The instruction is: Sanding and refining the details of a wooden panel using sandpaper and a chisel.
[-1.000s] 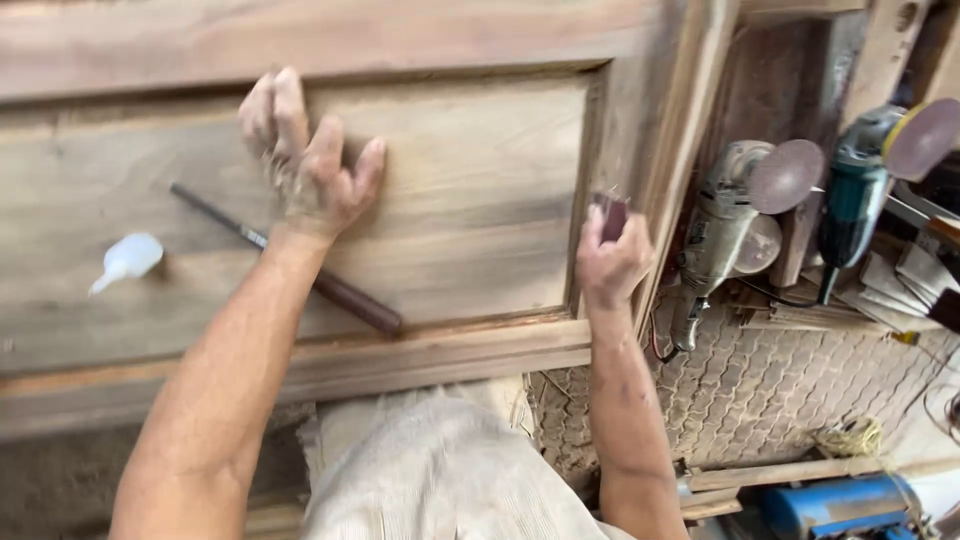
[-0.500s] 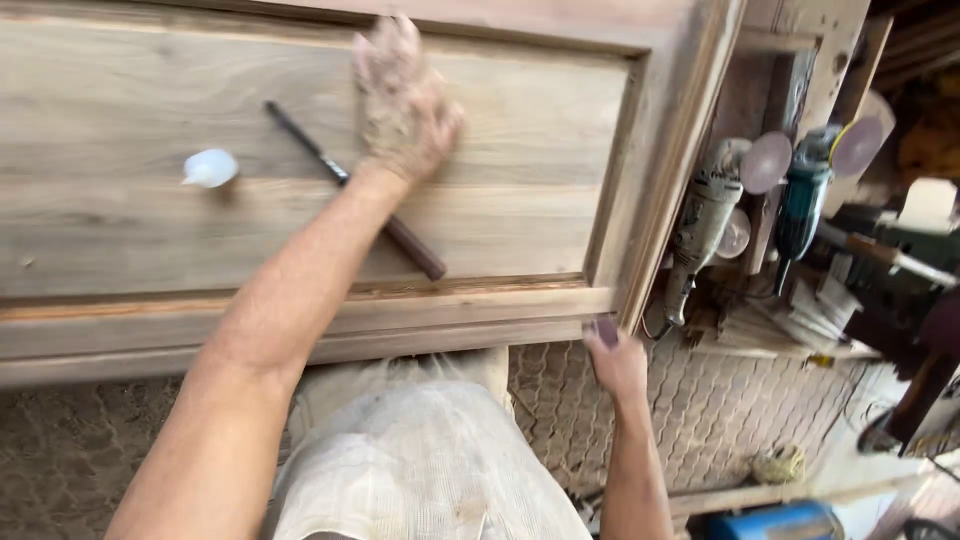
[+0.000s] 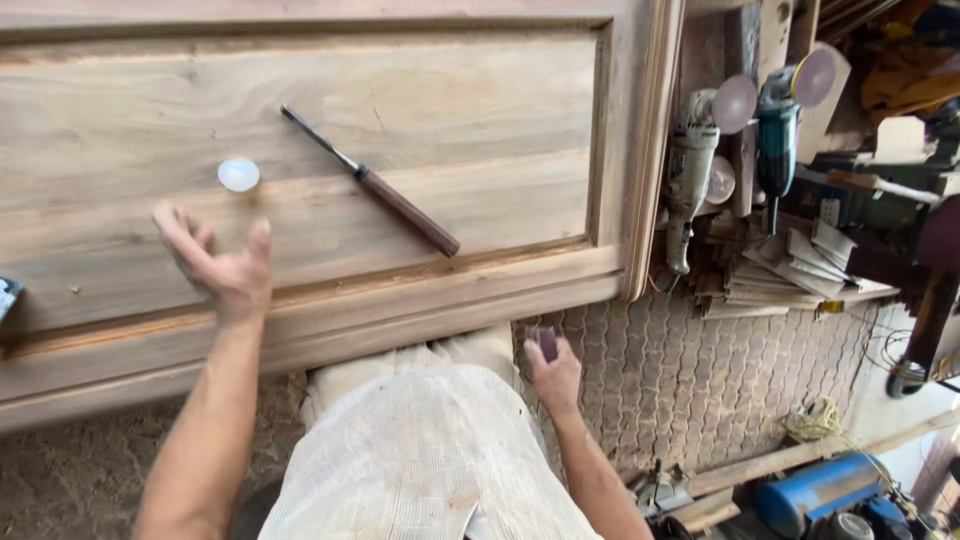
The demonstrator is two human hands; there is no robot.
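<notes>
Over the pale wooden door panel (image 3: 420,110), left hand (image 3: 222,262) is hovering open, empty, near the small white round cap (image 3: 239,174). Right hand (image 3: 553,372) is pinching a small dark sanding block (image 3: 547,343) below the edge. Brown-handled chisel (image 3: 375,184) is lying loose mid-panel; a sweeping arm could be knocking it off.

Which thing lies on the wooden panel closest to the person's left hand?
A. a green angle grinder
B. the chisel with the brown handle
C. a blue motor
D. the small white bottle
D: the small white bottle stands on the panel just above the open left hand; the chisel lies farther right.
</notes>
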